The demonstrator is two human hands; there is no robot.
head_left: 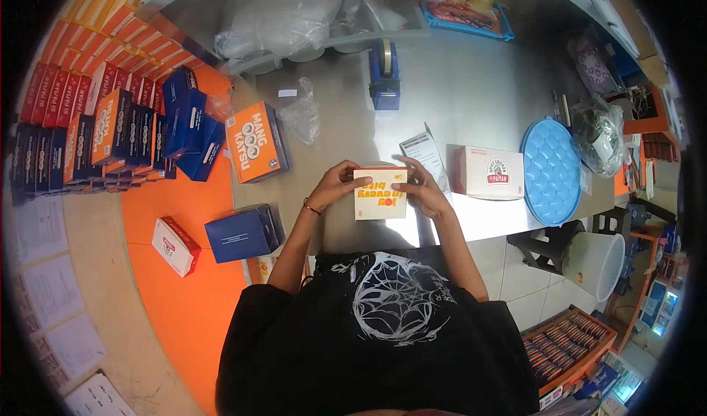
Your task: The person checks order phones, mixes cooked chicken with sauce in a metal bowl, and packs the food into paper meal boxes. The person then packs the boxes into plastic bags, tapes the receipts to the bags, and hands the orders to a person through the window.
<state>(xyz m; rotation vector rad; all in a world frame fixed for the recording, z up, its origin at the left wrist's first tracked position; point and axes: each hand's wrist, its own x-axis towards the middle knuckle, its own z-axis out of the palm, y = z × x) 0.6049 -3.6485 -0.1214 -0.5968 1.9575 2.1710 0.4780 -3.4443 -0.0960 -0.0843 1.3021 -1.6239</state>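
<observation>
Both my hands hold a small white box [381,204] with yellow and orange lettering that reads upside down from here. My left hand [345,184] grips its left side, the thumb lying over the top face. On the right side, my right hand [421,189] presses its thumb on the face, and its fingers reach behind the far edge. The box is held over the near edge of the metal table [339,132]. A printed paper slip [425,154] lies just beyond my right hand. Right of it sits a white box with a red-and-black logo [489,173].
An orange Mang Katsu box [255,143] stands left, near a blue box [241,233] and a white-and-red box [175,247]. Stacked boxes [118,132] fill the far left. A blue tape dispenser [384,77] stands ahead; a round blue tray [551,171] lies right.
</observation>
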